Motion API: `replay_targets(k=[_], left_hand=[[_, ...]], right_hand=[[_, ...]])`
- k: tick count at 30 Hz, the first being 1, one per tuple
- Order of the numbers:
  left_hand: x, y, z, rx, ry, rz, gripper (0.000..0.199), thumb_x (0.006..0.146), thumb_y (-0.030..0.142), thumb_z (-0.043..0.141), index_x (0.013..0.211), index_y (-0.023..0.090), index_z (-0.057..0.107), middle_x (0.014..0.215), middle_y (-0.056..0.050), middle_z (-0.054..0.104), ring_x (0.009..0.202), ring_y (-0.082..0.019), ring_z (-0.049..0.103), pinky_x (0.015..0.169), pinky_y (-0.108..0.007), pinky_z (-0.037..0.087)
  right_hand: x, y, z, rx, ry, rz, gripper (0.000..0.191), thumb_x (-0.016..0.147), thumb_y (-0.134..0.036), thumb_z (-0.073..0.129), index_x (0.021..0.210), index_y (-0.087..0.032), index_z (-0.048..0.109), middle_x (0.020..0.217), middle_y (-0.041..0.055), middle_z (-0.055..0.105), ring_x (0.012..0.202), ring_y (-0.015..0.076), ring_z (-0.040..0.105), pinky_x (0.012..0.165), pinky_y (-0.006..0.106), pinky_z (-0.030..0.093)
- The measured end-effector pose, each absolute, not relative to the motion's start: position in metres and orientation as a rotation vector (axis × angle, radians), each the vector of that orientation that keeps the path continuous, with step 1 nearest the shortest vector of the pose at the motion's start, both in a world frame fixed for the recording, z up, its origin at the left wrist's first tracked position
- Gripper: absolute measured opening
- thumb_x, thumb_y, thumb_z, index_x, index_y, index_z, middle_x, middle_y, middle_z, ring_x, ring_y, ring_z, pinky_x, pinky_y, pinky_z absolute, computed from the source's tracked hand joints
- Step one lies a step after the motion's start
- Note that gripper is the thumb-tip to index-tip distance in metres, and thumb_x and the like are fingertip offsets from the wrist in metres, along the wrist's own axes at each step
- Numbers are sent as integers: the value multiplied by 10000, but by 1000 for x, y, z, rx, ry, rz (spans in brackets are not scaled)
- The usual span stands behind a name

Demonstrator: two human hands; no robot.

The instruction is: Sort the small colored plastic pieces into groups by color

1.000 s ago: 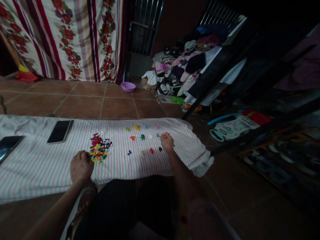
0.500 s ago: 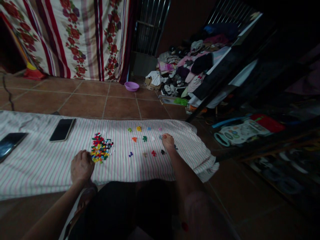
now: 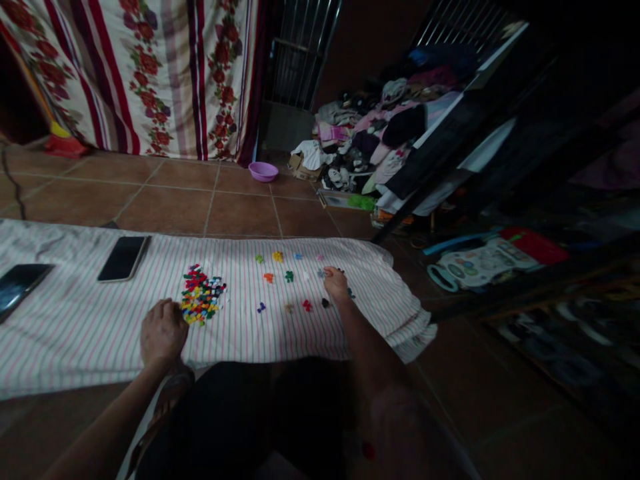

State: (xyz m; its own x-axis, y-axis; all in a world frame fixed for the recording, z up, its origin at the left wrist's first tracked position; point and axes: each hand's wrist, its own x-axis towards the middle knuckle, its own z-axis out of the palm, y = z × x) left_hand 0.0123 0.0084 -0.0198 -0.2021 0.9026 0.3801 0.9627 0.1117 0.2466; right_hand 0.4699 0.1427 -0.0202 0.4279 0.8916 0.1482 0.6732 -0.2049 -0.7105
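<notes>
Purple basin (image 3: 263, 172) on tiled floor: round, shallow, smooth; contents unclear. Box (image 3: 299, 164) beyond, brown, white cloth draped over pt of it. Bits in a pile (image 3: 201, 297) on striped sheet (image 3: 240, 340), thin w/ creases: tiny, chunky, mixed red, yellow, green, blue, etc. Small one-colour groups to the right, incl. orange (image 3: 269, 278) & red (image 3: 307, 305). L hand (image 3: 164, 328) beside pile, fingers curled; can't tell if gripping. R hand (image 3: 336, 283) at grey bits (image 3: 321, 273), fingertips together; grip unclear.
</notes>
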Motion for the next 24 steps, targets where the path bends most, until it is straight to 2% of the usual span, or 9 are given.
replay_targets(k=[6, 14, 19, 24], left_hand=[[13, 8, -19, -1891, -2247, -670, 266, 812, 206, 419, 997, 129, 593, 1117, -167, 624, 1040, -278, 549, 860, -414, 431], [14, 8, -19, -1870, -2286, -763, 273, 814, 195, 431, 1020, 137, 600, 1113, -160, 612, 1030, -276, 543, 870, -424, 418], [14, 9, -19, -1863, -2278, -767, 253, 824, 183, 432, 1009, 130, 596, 1105, -161, 612, 1023, -272, 545, 885, -423, 413], [14, 9, -20, -1853, -2276, -738, 237, 845, 185, 422, 1007, 133, 587, 1115, -158, 610, 1033, -272, 541, 862, -402, 408]], right_hand=[[471, 135, -15, -2008, -1298, 394, 388, 686, -98, 443, 945, -186, 717, 923, 58, 722, 922, 177, 650, 894, 309, 486], [448, 126, 10, -1928, -1392, 235, 368, 755, -119, 414, 960, -166, 716, 969, 85, 706, 990, 206, 628, 973, 361, 452], [397, 116, 20, -1700, -1480, 277, 335, 783, -155, 428, 971, -172, 705, 1002, 93, 685, 993, 208, 611, 954, 343, 457], [327, 94, 16, -1400, -1602, 509, 272, 801, -204, 491, 968, -215, 705, 969, 71, 659, 914, 199, 608, 876, 330, 488]])
